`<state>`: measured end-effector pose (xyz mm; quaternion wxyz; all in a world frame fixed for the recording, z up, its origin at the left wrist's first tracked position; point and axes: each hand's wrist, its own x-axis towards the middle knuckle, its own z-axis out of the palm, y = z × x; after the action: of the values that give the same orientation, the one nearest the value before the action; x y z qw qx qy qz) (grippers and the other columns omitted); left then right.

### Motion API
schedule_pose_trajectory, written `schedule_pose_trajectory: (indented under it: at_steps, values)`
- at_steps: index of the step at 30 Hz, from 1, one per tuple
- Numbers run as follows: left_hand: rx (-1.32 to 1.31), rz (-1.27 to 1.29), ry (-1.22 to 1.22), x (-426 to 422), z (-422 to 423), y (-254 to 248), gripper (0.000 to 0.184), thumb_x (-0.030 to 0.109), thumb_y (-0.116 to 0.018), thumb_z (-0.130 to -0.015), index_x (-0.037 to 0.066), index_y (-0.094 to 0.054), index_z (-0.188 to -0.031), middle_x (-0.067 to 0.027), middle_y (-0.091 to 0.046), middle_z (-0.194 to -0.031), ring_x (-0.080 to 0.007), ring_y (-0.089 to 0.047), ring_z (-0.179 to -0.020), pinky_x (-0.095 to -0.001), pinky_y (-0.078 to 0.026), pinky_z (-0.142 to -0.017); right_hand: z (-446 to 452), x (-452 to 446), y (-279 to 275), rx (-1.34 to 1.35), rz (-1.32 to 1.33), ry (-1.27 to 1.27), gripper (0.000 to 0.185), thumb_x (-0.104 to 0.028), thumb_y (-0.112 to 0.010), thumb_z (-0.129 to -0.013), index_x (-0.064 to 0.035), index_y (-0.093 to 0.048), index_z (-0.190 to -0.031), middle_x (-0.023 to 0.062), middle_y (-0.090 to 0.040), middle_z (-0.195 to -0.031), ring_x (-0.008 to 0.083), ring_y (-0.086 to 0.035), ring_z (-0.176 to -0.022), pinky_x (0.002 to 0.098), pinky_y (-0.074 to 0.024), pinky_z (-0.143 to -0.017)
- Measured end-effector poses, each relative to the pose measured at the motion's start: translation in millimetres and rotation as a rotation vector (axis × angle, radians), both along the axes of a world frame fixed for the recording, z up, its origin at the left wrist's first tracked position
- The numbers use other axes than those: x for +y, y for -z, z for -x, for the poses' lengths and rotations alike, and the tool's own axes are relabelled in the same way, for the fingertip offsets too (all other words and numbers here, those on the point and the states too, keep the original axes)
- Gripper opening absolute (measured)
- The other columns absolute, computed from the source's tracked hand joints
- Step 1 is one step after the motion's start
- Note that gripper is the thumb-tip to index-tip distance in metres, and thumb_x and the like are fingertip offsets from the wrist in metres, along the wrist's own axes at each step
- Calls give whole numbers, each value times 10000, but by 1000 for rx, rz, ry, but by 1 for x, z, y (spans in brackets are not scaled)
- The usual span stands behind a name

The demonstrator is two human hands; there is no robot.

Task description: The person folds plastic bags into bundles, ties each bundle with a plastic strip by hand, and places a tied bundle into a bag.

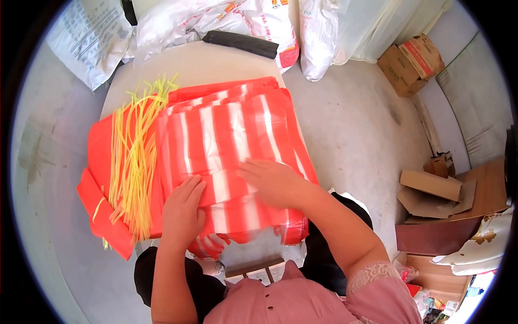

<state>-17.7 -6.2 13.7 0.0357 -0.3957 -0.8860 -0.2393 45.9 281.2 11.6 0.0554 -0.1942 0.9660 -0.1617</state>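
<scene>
A stack of thin plastic sheets or bags with red and white stripes (222, 137) covers the near part of the table, its ragged lower edge hanging over the front. My left hand (184, 209) lies on the lower left of the stack, fingers stretched out and pointing away from me. Flat on the middle right of it rests my right hand (272, 182), fingers extended toward the left. Neither hand grips anything. Left of the stack, a bundle of yellow strips (135, 162) lies across red plastic (100, 146), and a folded red piece (108, 218) hangs off the corner.
A black roll (240, 44) lies at the table's far end (162, 62), with white printed sacks (270, 24) behind it. Cardboard boxes (413, 62) stand on the floor at back right. Opened cardboard (434, 191) rests on brown furniture (437, 236) at right.
</scene>
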Motion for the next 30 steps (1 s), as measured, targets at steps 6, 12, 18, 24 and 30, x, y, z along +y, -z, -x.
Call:
schedule_pose_trajectory:
  at_steps: [6,12,18,24,30]
  values:
    - [48,24,-99,-2,6,10,548,-85,-591,-766,14,-664,-1301,-163,-651,-1393,-380,-577,-1337,-461,-464,-1122,-4,12,-3,91,-38,90,502,-51,-584,-943,-22,-557,-1443,168,-536,-1536,321,-494,-1433,417,-418,-1174]
    - [182,1,-200,1,7,-5,540,-88,-589,-762,58,-692,-1272,-141,-687,-1344,-368,-589,-1329,-512,-441,-1118,-7,9,-40,256,-22,195,370,-70,-587,-934,-60,-667,-1296,134,-682,-1321,313,-660,-1175,441,-531,-982]
    - [70,53,59,-22,-17,-36,512,-53,-634,-709,49,-708,-1205,-120,-719,-1287,-365,-613,-1304,-557,-412,-1128,-31,10,-75,-165,22,195,320,-134,-541,-976,-58,-692,-1248,156,-721,-1161,356,-683,-1093,451,-551,-903]
    - [-238,-92,121,-35,-26,-25,438,-60,-653,-694,34,-737,-1113,-125,-759,-1170,-349,-700,-1138,-456,-561,-986,-32,22,-82,-446,0,54,354,-226,-574,-990,-80,-698,-1288,173,-727,-1150,368,-680,-1081,464,-540,-917]
    - [-255,-79,134,-32,-31,-28,458,-80,-627,-658,0,-736,-1095,-156,-760,-1163,-367,-710,-1122,-438,-573,-980,-17,11,-68,-366,404,-42,407,-293,-568,-1032,-73,-657,-1363,162,-689,-1299,344,-635,-1207,456,-501,-1023]
